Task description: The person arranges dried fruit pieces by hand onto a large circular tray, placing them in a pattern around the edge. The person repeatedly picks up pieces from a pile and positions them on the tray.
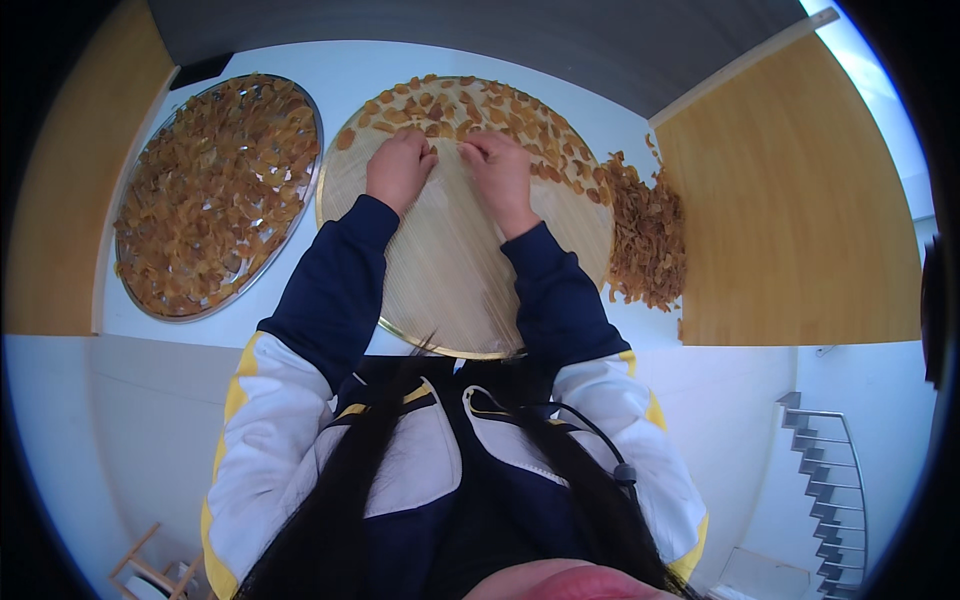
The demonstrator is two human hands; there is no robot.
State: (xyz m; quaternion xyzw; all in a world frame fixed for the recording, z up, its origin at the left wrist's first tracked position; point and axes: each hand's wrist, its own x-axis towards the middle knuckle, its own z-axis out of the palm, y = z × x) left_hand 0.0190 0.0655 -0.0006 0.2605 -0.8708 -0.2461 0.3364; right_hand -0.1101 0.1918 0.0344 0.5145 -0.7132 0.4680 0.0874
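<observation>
A round, finely ribbed tray (450, 247) with a gold-coloured rim lies before me. Thin brown dried slices (551, 139) are spread in a loose single layer over its far and right parts; its nearer part shows bare ribbing. My left hand (401, 171) is over the tray at the near edge of the slices, fingers curled, with a small brown slice showing at the thumb and forefinger. Beside it, my right hand (501, 176) has thumb and forefinger drawn together low over the tray. Whether anything is between those fingertips is too small to tell.
An oval-looking shiny metal tray (319, 142) to the left is thickly covered with brown slices. A heap of brown slices (649, 232) lies on the white tabletop (352, 64) at right, touching the tray's edge. Wooden panels (787, 195) flank both sides; a dark panel (465, 26) stands behind.
</observation>
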